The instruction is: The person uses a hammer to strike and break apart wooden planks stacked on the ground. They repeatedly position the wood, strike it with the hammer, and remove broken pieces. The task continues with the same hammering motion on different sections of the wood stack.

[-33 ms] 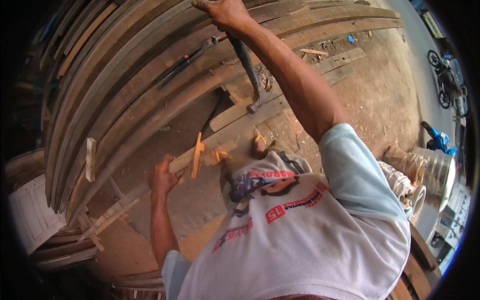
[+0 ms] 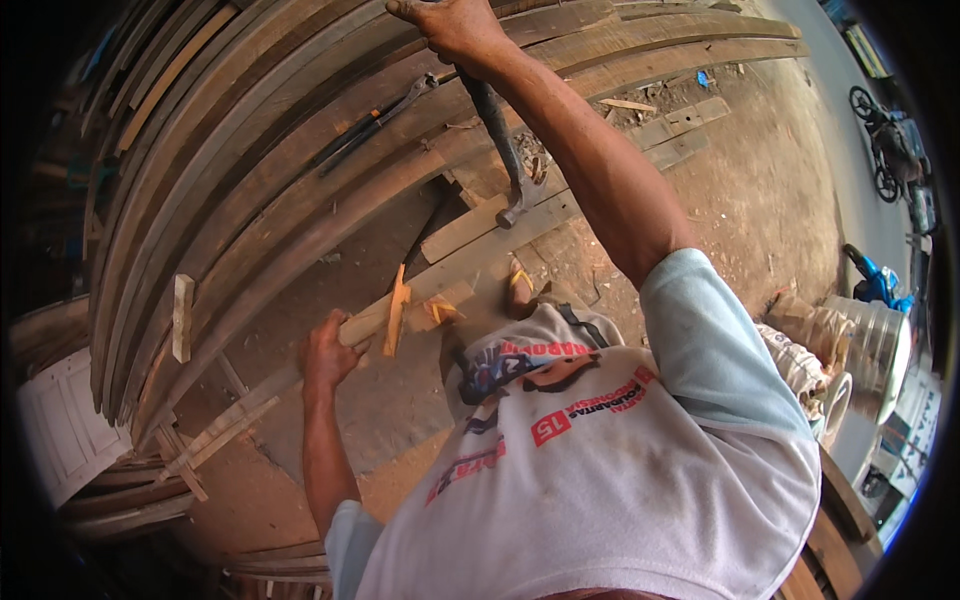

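My right hand is high in the view, its fingers wrapped round the dark handle of a claw hammer. The hammer hangs head down, its metal head just above a wooden plank. Further left and nearer, my left hand closes round a short wooden batten. A thin orange-brown strip of wood crosses the batten's far side, close to my fingers. Pincers with black handles rest on the long beams beyond my hands.
Long curved-looking wooden beams fill the far left. A short upright block stands against them. A white panelled door is at left. My sandalled foot is near the planks. Sacks, a bucket and a parked motorcycle are right.
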{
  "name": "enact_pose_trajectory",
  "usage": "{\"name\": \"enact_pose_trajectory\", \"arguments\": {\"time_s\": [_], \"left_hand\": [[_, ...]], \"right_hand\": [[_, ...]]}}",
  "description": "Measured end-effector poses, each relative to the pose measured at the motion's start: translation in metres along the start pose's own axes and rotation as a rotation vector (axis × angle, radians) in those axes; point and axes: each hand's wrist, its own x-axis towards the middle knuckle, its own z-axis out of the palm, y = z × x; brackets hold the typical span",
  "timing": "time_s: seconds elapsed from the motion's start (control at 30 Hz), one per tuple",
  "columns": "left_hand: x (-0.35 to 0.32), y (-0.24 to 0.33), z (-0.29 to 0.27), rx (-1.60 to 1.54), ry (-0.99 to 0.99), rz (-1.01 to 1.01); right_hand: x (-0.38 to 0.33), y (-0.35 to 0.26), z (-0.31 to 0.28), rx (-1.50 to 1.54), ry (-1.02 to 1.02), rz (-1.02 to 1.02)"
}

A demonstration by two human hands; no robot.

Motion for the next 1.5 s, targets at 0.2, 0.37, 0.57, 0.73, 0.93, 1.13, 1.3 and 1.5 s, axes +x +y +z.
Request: {"name": "enact_pose_trajectory", "arguments": {"time_s": [0.2,0.37,0.57,0.73,0.93,1.13,1.3,1.5], "left_hand": [[-0.004,-0.001,-0.005,-0.014,-0.049,-0.050],[0.000,-0.002,-0.008,-0.052,-0.003,0.101],[-0.001,-0.018,-0.007,-0.061,-0.022,0.148],[0.004,-0.027,-0.002,-0.066,-0.042,0.187],[0.005,-0.030,-0.013,-0.031,-0.066,0.153],[0.005,-0.038,0.006,-0.071,-0.054,0.177],[0.004,-0.045,-0.011,-0.018,-0.085,0.154],[0.015,-0.035,-0.009,-0.032,-0.127,0.178]], "right_hand": [[-0.086,-0.056,-0.071,0.356,0.074,0.044],[-0.127,-0.028,-0.091,0.378,0.380,-0.199],[-0.169,-0.065,-0.059,0.333,0.336,-0.179],[-0.159,-0.027,-0.103,0.536,0.425,-0.256],[-0.170,-0.065,-0.046,0.363,0.420,-0.231],[-0.176,-0.048,-0.073,0.508,0.521,-0.299],[-0.170,-0.061,-0.044,0.414,0.423,-0.240],[-0.180,-0.045,-0.072,0.456,0.506,-0.286]]}}
